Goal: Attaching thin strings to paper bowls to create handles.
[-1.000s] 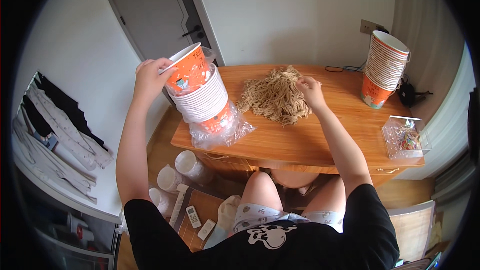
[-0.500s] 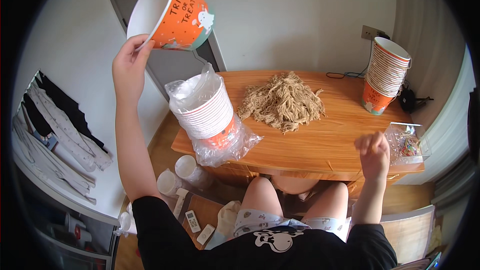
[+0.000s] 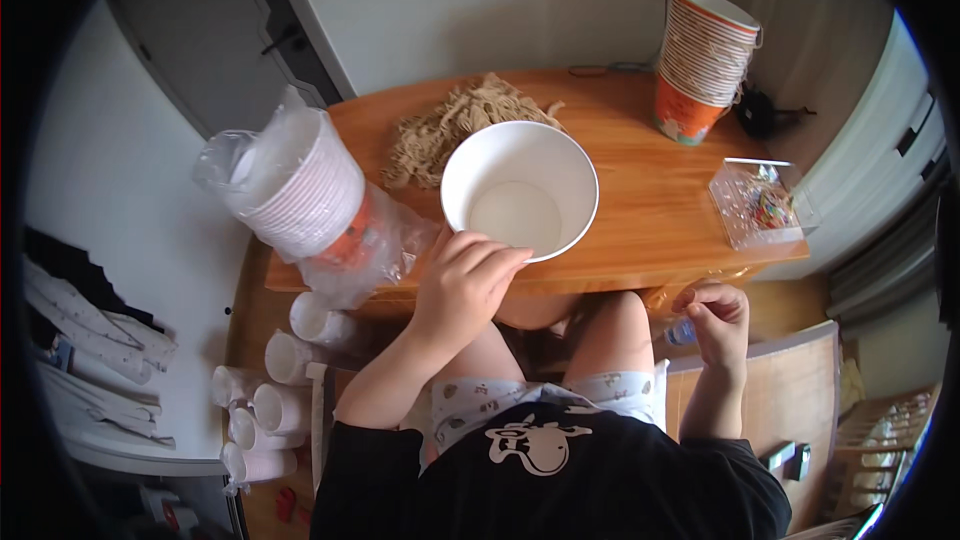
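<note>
My left hand [image 3: 468,285] grips the near rim of a paper bucket [image 3: 545,175], fingers outside and the rim pinched. The bucket is tilted so its white inside faces me, above the table's front middle. My right hand [image 3: 715,320] hovers beside my right knee, thumb against curled fingers; whatever lies between them is too small to make out. Left of the bucket stands a plastic-wrapped stack of paper buckets [image 3: 310,195]. A heap of tan twisted cord [image 3: 450,125] lies just behind the held bucket, partly hidden by it.
At the table's [image 3: 635,200] back right stands a tall stack of orange and white buckets [image 3: 703,60] with cord handles. A clear tray [image 3: 745,205] of small colourful pieces sits at the right edge. More wrapped white containers [image 3: 285,410] stand on the floor at left.
My left hand has brought the bucket down and right, from high at the left to in front of me, turning its opening toward me. My view has shifted; my right hand stays low at the right.
</note>
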The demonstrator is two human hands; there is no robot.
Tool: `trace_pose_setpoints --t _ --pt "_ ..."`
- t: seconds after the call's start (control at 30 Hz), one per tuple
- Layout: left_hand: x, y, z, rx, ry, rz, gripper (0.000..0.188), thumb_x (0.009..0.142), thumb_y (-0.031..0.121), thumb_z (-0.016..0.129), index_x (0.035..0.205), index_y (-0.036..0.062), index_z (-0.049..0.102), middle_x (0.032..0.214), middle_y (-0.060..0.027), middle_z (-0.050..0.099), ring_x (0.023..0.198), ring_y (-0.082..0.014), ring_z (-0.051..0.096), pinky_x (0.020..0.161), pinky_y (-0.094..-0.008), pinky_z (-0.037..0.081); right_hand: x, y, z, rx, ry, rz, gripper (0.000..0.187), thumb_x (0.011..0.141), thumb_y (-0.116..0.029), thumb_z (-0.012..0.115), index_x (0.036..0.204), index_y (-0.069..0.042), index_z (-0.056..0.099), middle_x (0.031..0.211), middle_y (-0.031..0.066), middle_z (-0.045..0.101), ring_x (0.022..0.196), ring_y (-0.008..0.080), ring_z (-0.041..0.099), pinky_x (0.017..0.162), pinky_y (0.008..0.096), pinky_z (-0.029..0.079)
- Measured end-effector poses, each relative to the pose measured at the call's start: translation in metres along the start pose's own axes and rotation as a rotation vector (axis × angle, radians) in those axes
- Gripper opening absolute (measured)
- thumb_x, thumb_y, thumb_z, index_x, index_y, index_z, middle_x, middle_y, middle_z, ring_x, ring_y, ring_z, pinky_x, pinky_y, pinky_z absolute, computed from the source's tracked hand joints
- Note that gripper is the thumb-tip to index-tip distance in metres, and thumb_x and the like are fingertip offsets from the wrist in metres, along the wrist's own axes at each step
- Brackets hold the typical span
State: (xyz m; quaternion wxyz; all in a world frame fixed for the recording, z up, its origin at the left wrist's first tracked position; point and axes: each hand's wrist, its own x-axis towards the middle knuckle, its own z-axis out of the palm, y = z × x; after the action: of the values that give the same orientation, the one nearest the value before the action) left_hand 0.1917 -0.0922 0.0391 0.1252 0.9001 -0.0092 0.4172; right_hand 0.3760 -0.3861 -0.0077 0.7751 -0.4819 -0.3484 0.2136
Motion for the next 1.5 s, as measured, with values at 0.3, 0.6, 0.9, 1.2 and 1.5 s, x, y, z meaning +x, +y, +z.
trace_pose_setpoints --t 0.3,0.6,0.9,1.2,1.5 --pt "-0.016 0.019 0.034 -0.080 0.015 -0.050 0.023 0.076 -0.002 0.078 0.097 0.0068 0.074 0.089 -0.0054 0.072 0.086 -0.0254 0.067 0.076 -0.0377 0.055 -0.013 0.012 -0.009 -0.264 0.129 -0.033 0.010 0.087 0.010 0.071 0.095 0.005 0.071 0.095 0.0095 0.070 0.086 0.0143 0.066 0.078 0.0251 0.051" --pt "-0.018 0.025 0.052 -0.011 0.081 -0.139 0.028 0.078 0.007 0.082 0.105 0.0067 0.074 0.094 -0.0061 0.073 0.092 -0.0265 0.068 0.079 -0.0383 0.057 0.000 0.023 0.019 -0.239 0.073 0.074 0.016 0.100 0.007 0.055 0.114 0.004 0.062 0.103 0.0092 0.068 0.098 0.0144 0.066 0.088 0.0266 0.051" --pt "-0.036 0.053 0.074 -0.021 0.228 -0.096 0.038 0.081 0.025 0.082 0.115 0.0131 0.069 0.112 -0.0068 0.066 0.101 -0.0292 0.064 0.073 -0.0391 0.053 -0.008 0.031 0.045 -0.256 0.089 0.070 0.011 0.099 0.006 0.059 0.109 0.003 0.060 0.106 0.0083 0.067 0.097 0.0125 0.064 0.087 0.0245 0.050" --pt "-0.078 0.058 0.083 -1.599 -0.256 -0.860 0.044 0.109 0.035 0.049 0.128 -0.0018 0.064 0.105 -0.0050 0.068 0.092 -0.0097 0.061 0.083 -0.0256 0.049 -0.018 0.047 0.088 -0.726 -0.319 -0.456 0.027 0.076 0.006 0.079 0.100 -0.005 0.073 0.094 0.0071 0.076 0.080 0.0242 0.070 0.070 0.0336 0.055" --pt "-0.072 0.041 0.063 -1.809 -0.167 -1.030 0.031 0.111 0.029 0.046 0.106 0.0038 0.063 0.086 -0.0018 0.061 0.081 -0.0098 0.059 0.071 -0.0250 0.049 -0.032 0.086 0.093 -0.668 -0.538 -0.356 0.023 0.078 -0.001 0.078 0.099 -0.011 0.076 0.094 0.0000 0.076 0.075 0.0210 0.070 0.064 0.0344 0.057"
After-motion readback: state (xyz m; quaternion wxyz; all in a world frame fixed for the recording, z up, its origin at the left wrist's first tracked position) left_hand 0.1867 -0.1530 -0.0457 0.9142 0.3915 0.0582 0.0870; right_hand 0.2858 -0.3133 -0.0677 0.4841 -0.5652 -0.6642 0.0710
